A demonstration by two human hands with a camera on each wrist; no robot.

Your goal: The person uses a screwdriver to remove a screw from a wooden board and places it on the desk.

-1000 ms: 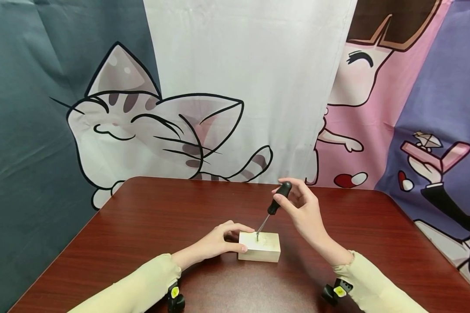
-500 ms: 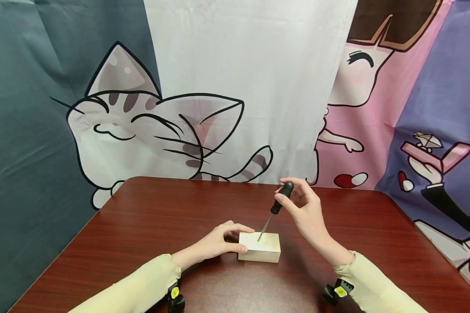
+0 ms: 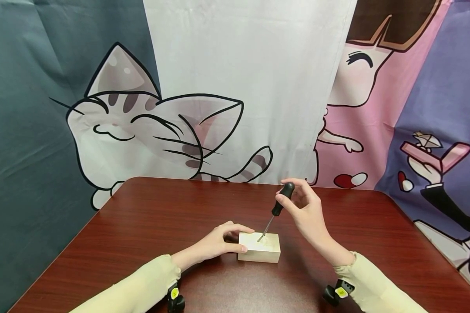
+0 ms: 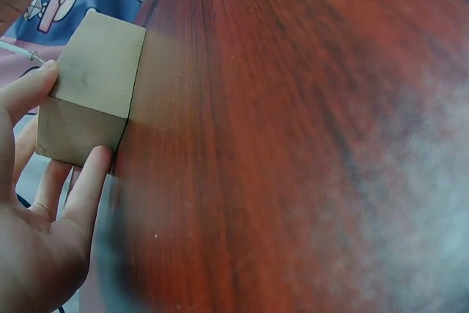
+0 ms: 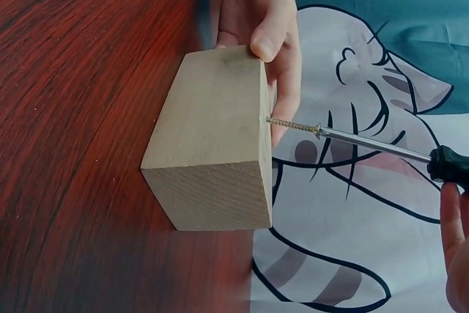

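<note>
A pale, oblong, unpainted wooden block (image 3: 260, 248) lies at the fingertips of the left hand (image 3: 217, 241), which grips its left end, thumb on the near side and index finger along the far top edge. A thin, brass-coloured threaded screw (image 5: 294, 125) leans out of the block's top face, just beyond those fingertips and below the right hand (image 3: 307, 213). That hand pinches the black handle of a steel-shafted screwdriver (image 3: 278, 208) between thumb and fingers, the shaft slanting down toward the left hand, its tip at the screw head. The right wrist view shows the thread plainly, most of it standing outside the wood, and the grain on the block's right end; from the head the screw is only a small sliver. The left wrist view adds a fingertip against the block's left end. Behind each hand, a black wrist device carries a yellow label (image 3: 341, 292) with marks too small to read, beside a pale yellow sleeve (image 3: 137, 284). The reddish-brown wood-grain table (image 3: 180, 208) spreads to both sides of the hands and on past them, its rounded far edge well apart from the block. Beyond that edge hangs a printed cloth backdrop (image 3: 250, 65) with a cartoon cat.
</note>
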